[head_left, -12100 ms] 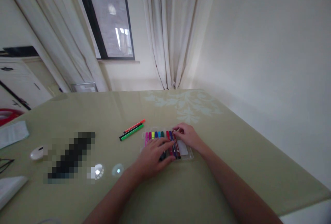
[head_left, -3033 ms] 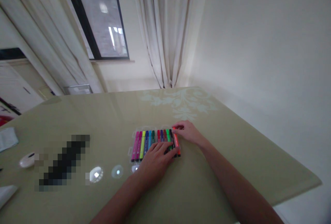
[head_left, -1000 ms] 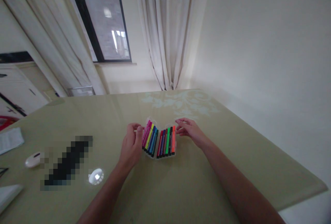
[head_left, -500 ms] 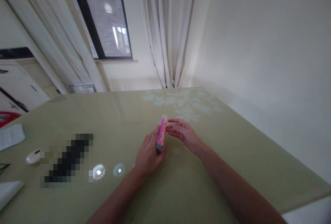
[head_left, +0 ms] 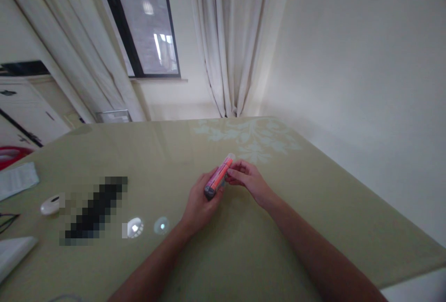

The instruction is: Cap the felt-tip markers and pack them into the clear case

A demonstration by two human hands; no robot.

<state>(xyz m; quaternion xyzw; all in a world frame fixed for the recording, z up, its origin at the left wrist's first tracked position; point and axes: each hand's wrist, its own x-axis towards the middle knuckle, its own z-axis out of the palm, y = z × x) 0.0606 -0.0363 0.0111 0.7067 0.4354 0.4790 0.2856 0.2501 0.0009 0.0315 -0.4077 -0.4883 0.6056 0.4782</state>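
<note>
A pink and orange tube-shaped pack [head_left: 219, 176] with a dark near end and a clear far end is held above the green table [head_left: 167, 153]. My left hand [head_left: 202, 202] is wrapped round it from the left and below. My right hand [head_left: 246, 177] is at its right side near the far end, fingers curled and the thumb and fingertips close together against the pack. Whether those fingertips pinch part of it is too small to tell.
On the left lie a white mouse [head_left: 50, 205], a blurred dark object [head_left: 96, 209], papers [head_left: 19, 180], a cable [head_left: 9, 220] and a white object [head_left: 16, 252]. A wall [head_left: 365, 83] rises beyond the table's right edge.
The pack has tilted, its far end swinging right and its near end left. My right hand's fingers have gone from spread to curled in against it.
</note>
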